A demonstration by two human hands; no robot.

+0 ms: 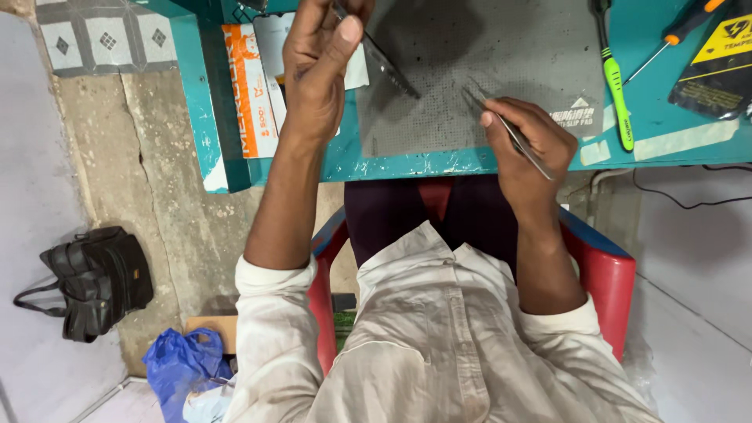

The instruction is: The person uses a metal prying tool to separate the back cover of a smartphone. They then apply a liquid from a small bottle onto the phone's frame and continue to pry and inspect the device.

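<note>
Two bare hands work over a grey perforated mat (470, 70) that lies on a teal table (674, 133). The left hand (317, 70) is raised at the far left of the mat, fingers and thumb closed around a thin, flat, dark panel (388, 66), which tilts down to the right with its lower tip just above the mat. The right hand (529, 145) sits at the near edge of the mat, pinching slim metal tweezers (505, 129) whose points reach left and far toward the panel but stay apart from it. Right of the mat lie a green-handled tool (616, 86) and an orange-handled screwdriver (681, 27), beside a black and yellow packet (721, 63). An orange and white box (251, 86) rests on the table's left end. On the floor at the near left are a black bag (94, 278) and a blue plastic bag (180, 364). The person sits on a red chair (607, 274)
</note>
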